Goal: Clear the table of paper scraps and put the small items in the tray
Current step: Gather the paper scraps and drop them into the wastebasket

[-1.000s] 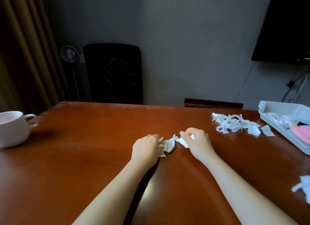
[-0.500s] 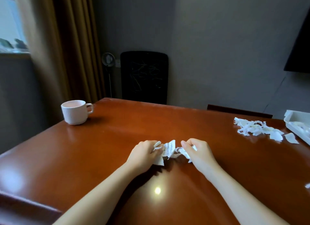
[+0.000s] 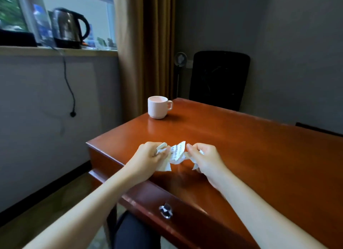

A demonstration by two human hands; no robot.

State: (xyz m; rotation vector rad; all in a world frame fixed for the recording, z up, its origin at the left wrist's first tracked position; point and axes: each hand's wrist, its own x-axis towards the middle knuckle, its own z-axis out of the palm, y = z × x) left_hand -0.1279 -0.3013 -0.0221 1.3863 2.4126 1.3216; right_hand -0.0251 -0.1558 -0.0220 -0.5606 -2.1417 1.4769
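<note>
Our left hand point(image 3: 151, 156) and right hand point(image 3: 205, 158) keep their curled fingers pinched on the scraps point(image 3: 177, 152), a crumpled white bunch stretched between them, with bits hanging below each fist. Since half a second ago our view has swung left. The hands now sit over the table point(image 3: 259, 146) by its near left corner, and the tray has slipped out past the right hand. The cup point(image 3: 158, 107) stands well beyond the left hand. A kettle point(image 3: 67, 26) shows far to its left.
</note>
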